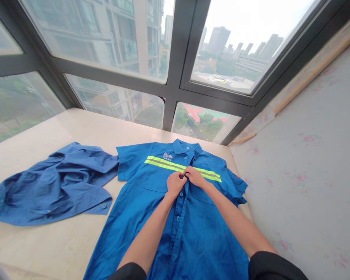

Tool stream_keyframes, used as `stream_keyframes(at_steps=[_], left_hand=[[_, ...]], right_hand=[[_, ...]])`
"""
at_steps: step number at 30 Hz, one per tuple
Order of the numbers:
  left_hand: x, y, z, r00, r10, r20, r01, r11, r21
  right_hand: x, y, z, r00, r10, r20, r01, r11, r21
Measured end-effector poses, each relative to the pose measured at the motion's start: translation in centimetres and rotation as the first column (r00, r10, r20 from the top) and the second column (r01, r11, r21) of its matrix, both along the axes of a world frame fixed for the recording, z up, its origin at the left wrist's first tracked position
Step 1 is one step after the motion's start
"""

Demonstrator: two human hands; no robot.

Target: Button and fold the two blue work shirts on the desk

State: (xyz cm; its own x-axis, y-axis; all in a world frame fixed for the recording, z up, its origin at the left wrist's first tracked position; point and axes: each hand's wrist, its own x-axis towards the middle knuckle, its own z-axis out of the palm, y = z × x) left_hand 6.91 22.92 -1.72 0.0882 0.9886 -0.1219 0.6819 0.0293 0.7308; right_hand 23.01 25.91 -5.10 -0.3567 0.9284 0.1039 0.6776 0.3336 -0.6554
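A blue short-sleeved work shirt [212,233] lies spread out front side up, its collar toward the window. Across its chest runs a yellow-green reflective stripe [160,163], with white lettering above it on the left. My left hand [175,184] and my right hand [195,177] meet at the front placket, just under the stripe. Both sets of fingers are closed on the placket edge, pinching the cloth. Whether a button sits between them is hidden by the fingers. Lower down the placket, several blue buttons [178,218] show.
To the left lies a crumpled blue garment [55,182], close to the shirt's sleeve. Both rest on a pale sill-like surface [84,245]. Grey window frames [175,89] rise behind it, and a flower-patterned wall [303,167] stands on the right.
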Motion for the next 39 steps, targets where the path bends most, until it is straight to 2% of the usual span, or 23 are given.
stream_keyframes(at_steps=[9,17,30,39], left_hand=[[0.13,-0.32,0.3,0.999,0.016,-0.031,-0.016,1.0,-0.014],[-0.2,-0.09,0.25,0.998,0.025,0.052,-0.023,0.999,-0.045],[-0.05,0.23,0.0,0.996,0.048,0.071,-0.044,0.997,-0.062],[-0.18,0.0,0.12,0.998,0.042,0.039,-0.04,0.998,-0.041]], right_hand=[[0.0,-0.1,0.04,1.0,-0.008,0.015,0.008,1.0,-0.008],[0.04,0.19,-0.22,0.999,-0.006,0.036,0.006,1.0,-0.003],[0.08,-0.6,-0.08,0.996,-0.022,-0.087,0.024,1.0,0.017],[0.23,0.15,-0.45,1.0,-0.012,0.018,0.013,0.999,-0.035]])
